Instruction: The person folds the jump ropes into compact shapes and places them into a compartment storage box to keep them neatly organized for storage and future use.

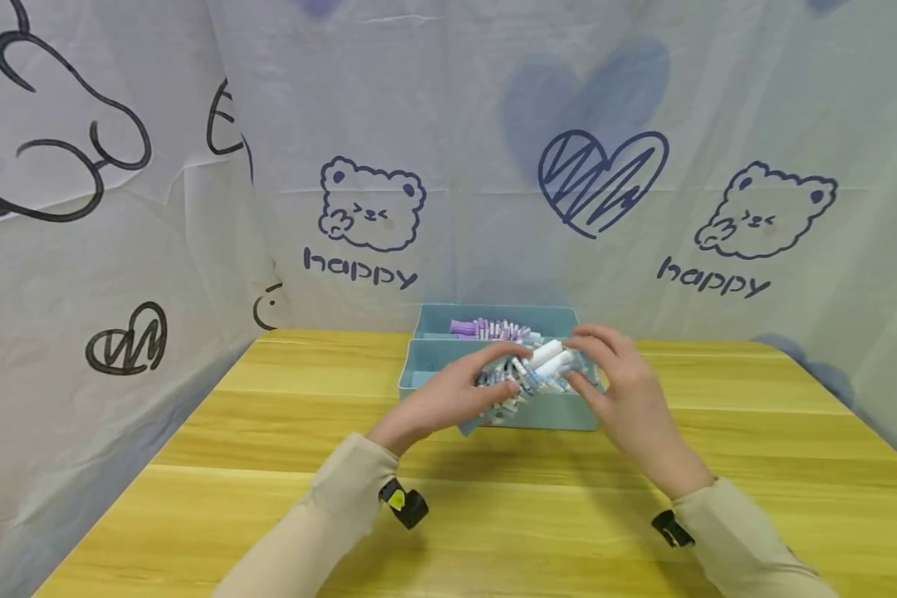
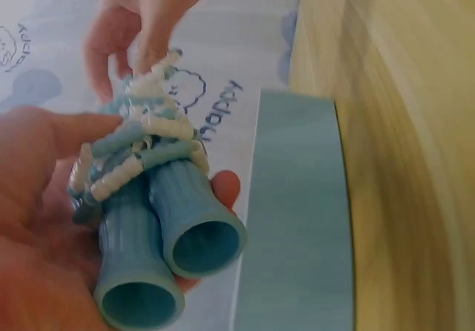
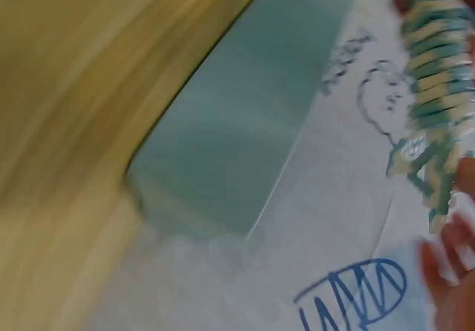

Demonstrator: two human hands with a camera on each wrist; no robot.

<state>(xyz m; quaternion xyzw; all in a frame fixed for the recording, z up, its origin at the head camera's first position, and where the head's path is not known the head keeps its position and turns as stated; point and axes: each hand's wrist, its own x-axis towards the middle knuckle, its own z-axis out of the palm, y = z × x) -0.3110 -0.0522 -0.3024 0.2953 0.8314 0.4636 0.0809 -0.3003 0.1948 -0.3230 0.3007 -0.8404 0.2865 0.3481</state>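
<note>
A blue-and-white beaded jump rope [image 1: 514, 384], bundled up, is held in the air over the front of a teal bin [image 1: 553, 413]. My left hand [image 1: 459, 389] grips it around its two ribbed blue handles [image 2: 194, 220], whose hollow ends face the left wrist camera. At the other end of the bundle, my right hand [image 1: 624, 390] pinches the beaded loops [image 3: 434, 171] between thumb and fingers. Two white cylindrical pieces [image 1: 550, 357] show between the hands in the head view. Part of the bundle is hidden behind the left fingers.
A second teal compartment [image 1: 508, 316] behind holds a purple-and-white beaded jump rope [image 1: 486, 329]. Both stand at the back of a wood-grain table [image 1: 523, 515], close to a white printed cloth [image 1: 478, 224]. Another cloth wall [image 1: 172, 257] stands on the left.
</note>
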